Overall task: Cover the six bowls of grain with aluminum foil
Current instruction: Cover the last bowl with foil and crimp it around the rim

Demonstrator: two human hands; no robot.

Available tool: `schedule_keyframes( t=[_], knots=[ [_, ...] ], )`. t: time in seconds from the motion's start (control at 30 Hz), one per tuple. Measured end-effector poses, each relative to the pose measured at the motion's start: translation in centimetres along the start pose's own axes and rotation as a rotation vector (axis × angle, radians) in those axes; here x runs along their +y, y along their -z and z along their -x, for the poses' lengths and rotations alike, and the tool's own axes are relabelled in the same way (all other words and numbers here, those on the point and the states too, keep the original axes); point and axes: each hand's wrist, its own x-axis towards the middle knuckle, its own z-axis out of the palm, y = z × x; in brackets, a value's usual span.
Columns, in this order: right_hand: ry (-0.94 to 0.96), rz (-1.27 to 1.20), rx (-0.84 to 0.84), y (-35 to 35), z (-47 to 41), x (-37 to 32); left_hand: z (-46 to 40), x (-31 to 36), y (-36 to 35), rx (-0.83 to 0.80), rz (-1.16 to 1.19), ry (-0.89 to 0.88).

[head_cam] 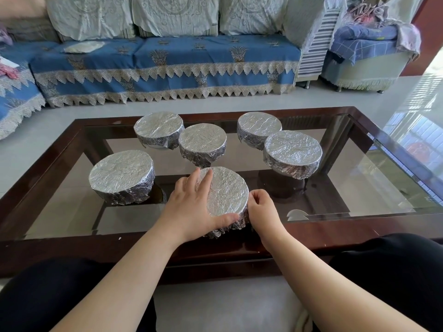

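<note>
Dark-clad knees, then both forearms reaching over the near edge of the bench (359, 226), a glass top in a dark wood frame.

Left hand (191, 204) lies flat on the nearest bowl (227, 195): fingers straight across the foil top, thumb pressed on the near rim. Right hand (261, 207) sits at the bowl's right side, fingers (254, 196) curled in, pinching the foil skirt against the wall.

Step in hand, as I read it: crimping the last cover. To do it well, keep the left palm down so the sheet doesn't shift or lift, and work the right-hand pinch round the rim in short bites, pressing foil under the lip. Go easy; thin foil tears at creases.

Look: all six bowls on the bench show foil tops, crinkled, drawn flat, skirts gathered down the sides. Five others (292, 149) sit behind, apart from the hands. No grain visible. Nearest bowl's front skirt looks ragged, likely still needs tucking. Task looks nearly done.
</note>
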Motion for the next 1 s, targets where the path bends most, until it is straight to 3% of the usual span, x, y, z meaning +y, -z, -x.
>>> schedule_keyframes(
  t=[0.6, 0.83, 0.9, 1.0],
  knots=[
    [0.104, 0.427, -0.169, 0.8, -0.9, -1.3, 0.3, 0.2, 0.3, -0.004, 0.033, 0.011],
    [0.104, 0.659, -0.127, 1.3, -1.5, -0.6, 0.5, 0.7, 0.2, 0.007, 0.058, 0.036],
    [0.105, 0.636, -0.019, 1.9, -1.6, -0.9, 0.7, 1.2, 0.0, 0.026, 0.068, 0.069],
    [0.177, 0.298, 0.141, 2.1, -1.1, -1.6, 0.8, 2.2, -0.5, 0.076, 0.074, 0.143]
  ],
)
